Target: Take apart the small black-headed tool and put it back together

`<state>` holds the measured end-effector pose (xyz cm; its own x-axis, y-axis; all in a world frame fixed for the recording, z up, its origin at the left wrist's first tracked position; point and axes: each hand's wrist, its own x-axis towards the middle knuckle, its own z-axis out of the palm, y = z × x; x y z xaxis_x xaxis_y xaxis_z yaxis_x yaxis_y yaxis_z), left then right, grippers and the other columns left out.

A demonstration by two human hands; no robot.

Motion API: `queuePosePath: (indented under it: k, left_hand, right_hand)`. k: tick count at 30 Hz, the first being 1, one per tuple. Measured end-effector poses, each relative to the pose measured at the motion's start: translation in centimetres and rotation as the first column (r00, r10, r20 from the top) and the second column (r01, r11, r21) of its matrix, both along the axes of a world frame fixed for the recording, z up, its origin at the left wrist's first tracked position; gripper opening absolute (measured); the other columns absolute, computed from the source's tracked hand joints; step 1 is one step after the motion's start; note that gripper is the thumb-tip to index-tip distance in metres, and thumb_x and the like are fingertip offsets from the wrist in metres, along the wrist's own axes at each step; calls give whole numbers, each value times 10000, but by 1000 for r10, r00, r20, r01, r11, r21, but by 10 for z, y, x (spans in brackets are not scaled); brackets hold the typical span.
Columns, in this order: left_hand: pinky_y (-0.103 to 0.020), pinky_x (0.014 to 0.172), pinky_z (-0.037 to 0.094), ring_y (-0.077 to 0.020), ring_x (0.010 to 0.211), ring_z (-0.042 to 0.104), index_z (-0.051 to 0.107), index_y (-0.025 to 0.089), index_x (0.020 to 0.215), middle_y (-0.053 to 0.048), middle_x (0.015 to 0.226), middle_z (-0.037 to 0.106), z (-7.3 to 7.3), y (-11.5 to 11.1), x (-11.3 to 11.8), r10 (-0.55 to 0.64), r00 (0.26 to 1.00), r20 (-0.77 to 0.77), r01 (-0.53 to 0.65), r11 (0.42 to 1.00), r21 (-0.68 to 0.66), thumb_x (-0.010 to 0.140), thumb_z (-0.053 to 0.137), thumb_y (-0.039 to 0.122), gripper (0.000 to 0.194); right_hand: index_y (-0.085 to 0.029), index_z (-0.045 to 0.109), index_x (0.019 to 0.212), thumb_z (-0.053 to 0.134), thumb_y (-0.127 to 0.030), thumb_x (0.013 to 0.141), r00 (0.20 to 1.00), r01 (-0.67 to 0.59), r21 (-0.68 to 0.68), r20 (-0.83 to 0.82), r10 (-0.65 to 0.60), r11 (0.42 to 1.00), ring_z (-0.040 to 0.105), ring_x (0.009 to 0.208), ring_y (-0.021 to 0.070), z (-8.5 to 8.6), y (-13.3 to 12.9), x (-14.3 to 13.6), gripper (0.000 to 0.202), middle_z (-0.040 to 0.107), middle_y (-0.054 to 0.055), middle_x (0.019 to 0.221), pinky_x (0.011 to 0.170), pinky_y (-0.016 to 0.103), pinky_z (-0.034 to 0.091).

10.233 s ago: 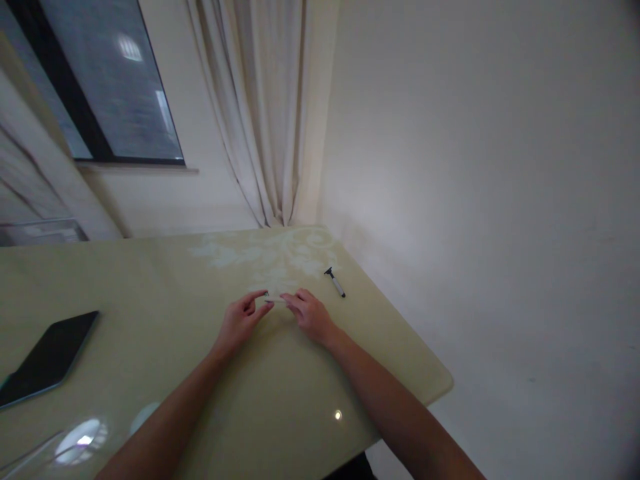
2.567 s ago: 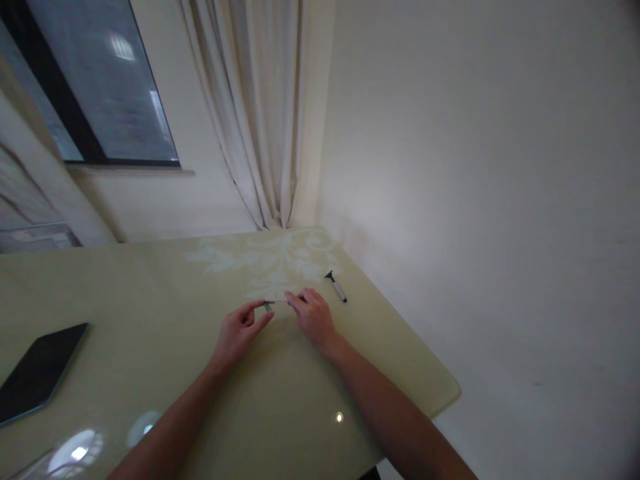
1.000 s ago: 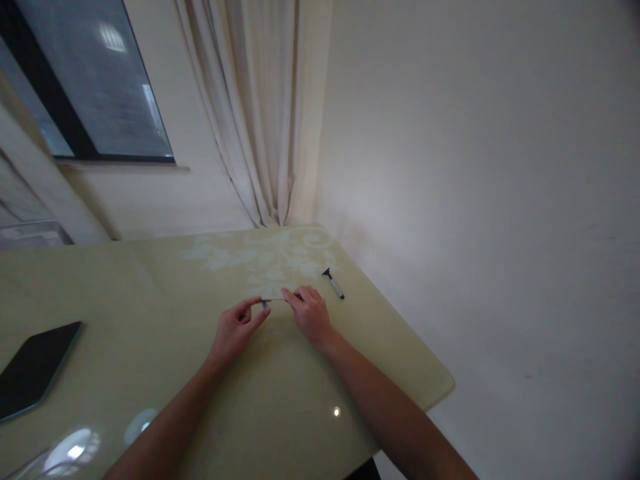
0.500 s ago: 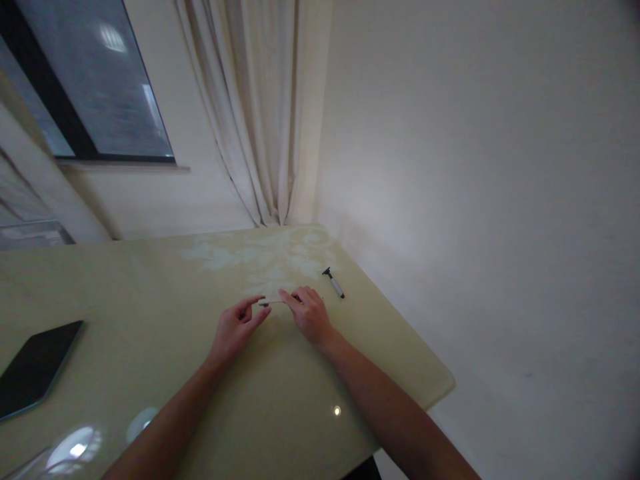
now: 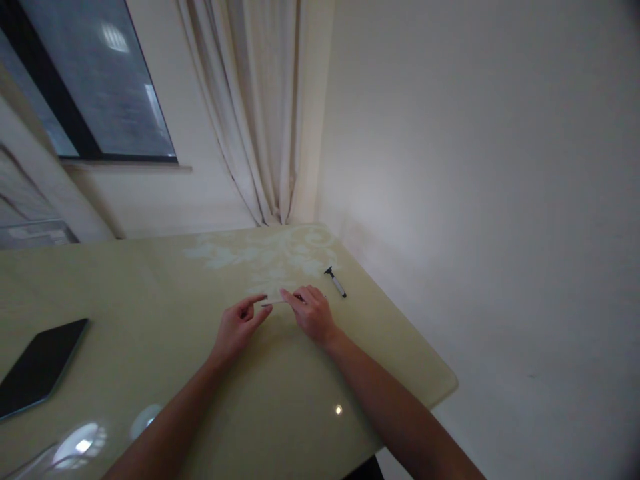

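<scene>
A small thin white strip (image 5: 275, 301) is held just above the table, between my two hands. My right hand (image 5: 313, 316) is closed round its right end, with the thumb lying along it and the other fingers curled behind. At the strip's left end, the thumb and forefinger of my left hand (image 5: 241, 325) bracket it from below and above. A small dark bit shows by those fingertips, too small to name. Just beyond my right hand lies a small razor-like tool (image 5: 338, 285) with a grey handle and a black T-shaped head.
The glossy pale green table (image 5: 280, 407) has its right edge against or near the white wall. A dark tablet-like slab (image 5: 43, 367) lies at the left. Behind the table hang a cream curtain (image 5: 260, 120) and a dark-framed window (image 5: 120, 87).
The view has shifted slightly. Both hands keep nearly the same place and hold; the white strip appears slightly tilted, and less of the dark bit at its left end shows.
</scene>
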<state>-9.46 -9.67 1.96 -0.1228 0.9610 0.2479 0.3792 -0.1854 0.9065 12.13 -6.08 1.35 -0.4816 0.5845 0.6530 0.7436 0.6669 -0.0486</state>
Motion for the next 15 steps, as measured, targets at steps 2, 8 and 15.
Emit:
queuePosePath:
  k: [2, 8, 15]
  left_hand:
    - [-252, 541, 202, -115, 541, 278, 799, 152, 1122, 88, 621, 240, 0, 0, 0, -2, 1000, -2, 2, 1000, -3, 723, 731, 747, 719]
    - [-256, 544, 192, -112, 537, 269, 795, 138, 1131, 88, 624, 233, 2, -1, 0, -8, 1000, -2, 8, 1000, 8, 737, 727, 738, 721]
    - [-259, 544, 189, -114, 540, 256, 794, 145, 1133, 89, 629, 220, 0, 0, 0, -10, 1000, 11, 10, 1000, 16, 746, 728, 727, 702]
  right_hand:
    - [-279, 683, 1399, 573, -166, 1034, 1000, 17, 8, 6, -17, 1000, 568, 884, 211, 0, 1, 1, 398, 671, 79, 929, 818, 325, 467]
    - [-291, 670, 1410, 562, -181, 1044, 999, 16, 4, 44, -16, 1000, 592, 871, 192, 1, 0, 4, 397, 687, 67, 938, 780, 288, 482]
    - [-280, 661, 1416, 570, -188, 1042, 999, 48, -13, 18, -48, 999, 608, 853, 170, 0, -1, 4, 395, 675, 62, 923, 746, 248, 486]
